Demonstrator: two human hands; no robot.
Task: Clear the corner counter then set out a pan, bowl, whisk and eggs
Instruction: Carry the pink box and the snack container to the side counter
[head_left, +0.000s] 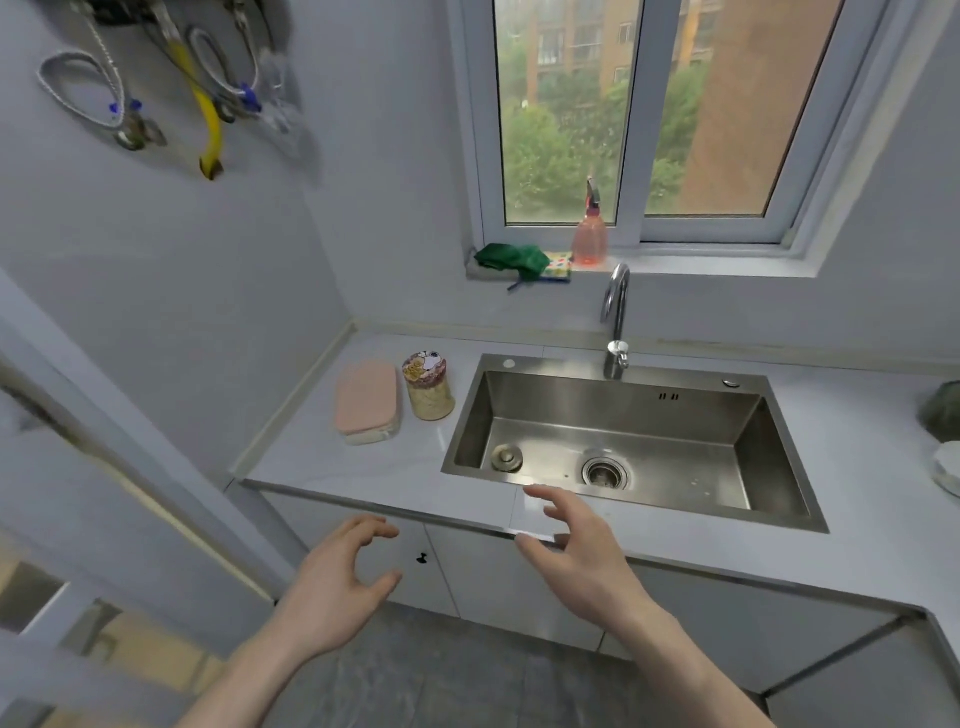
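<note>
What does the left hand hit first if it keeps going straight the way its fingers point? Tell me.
Probably the front edge of the counter. The left hand is empty, with its fingers aimed up and forward. Beyond the edge stands the pink-lidded container, though depth is hard to judge.

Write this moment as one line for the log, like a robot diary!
stage: clearing not begun | left hand: open, empty | right hand: open, empty | counter: pink box, jar | pan, bowl, whisk, eggs: unseen
</note>
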